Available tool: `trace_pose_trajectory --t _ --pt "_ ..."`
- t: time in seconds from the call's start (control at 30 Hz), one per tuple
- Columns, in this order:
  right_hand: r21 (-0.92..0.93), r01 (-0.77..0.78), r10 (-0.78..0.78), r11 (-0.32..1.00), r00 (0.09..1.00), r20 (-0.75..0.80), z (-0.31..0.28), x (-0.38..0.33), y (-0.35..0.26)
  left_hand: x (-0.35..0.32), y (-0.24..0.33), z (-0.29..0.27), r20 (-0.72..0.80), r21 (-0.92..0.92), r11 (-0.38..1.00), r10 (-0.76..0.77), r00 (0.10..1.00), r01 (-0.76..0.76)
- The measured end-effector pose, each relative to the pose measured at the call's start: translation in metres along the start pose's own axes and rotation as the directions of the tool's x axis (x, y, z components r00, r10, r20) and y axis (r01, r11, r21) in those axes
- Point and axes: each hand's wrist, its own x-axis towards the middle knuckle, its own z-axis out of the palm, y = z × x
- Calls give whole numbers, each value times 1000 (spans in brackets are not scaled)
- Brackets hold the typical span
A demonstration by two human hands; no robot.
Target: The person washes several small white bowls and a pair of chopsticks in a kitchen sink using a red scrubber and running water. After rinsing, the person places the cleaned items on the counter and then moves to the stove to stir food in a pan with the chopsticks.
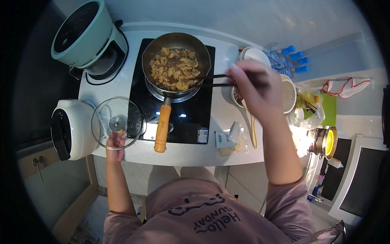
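My right hand [260, 91] is closed around a pair of dark chopsticks [216, 85], smeared a little by motion. Their tips reach over the right rim of a frying pan [147, 64] into browned pieces of food [172, 67], perhaps meat. A wooden handle [162, 129] points from the pan toward me. Left of that handle, my left hand [115, 144] holds a clear glass lid [101, 112] at its central knob. The fingers show through the glass, apart from the pan.
The pan sits on a black cooktop [191, 122]. A pale green appliance [83, 34] and a white appliance [79, 128] stand left. To the right are bowls [288, 94], water bottles [290, 61], a wooden spoon [253, 134], small packets [231, 140] and a green board [329, 109].
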Motion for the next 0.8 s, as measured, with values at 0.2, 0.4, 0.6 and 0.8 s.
trace_pose_trajectory --t 0.2,0.4,0.6,0.8 --pt "-432 53 159 900 884 440 35 82 12 -2 -3 5 -37 16 1000 24 999 -23" --pt "-383 195 -71 903 947 313 43 93 32 -4 -5 1 -74 33 999 39 997 -37" --pt "-393 224 -182 892 973 140 28 70 36 -5 0 10 -48 73 997 13 999 -9" --pt "-462 371 -299 806 928 223 41 43 64 -1 -1 -8 44 36 999 -13 999 11"
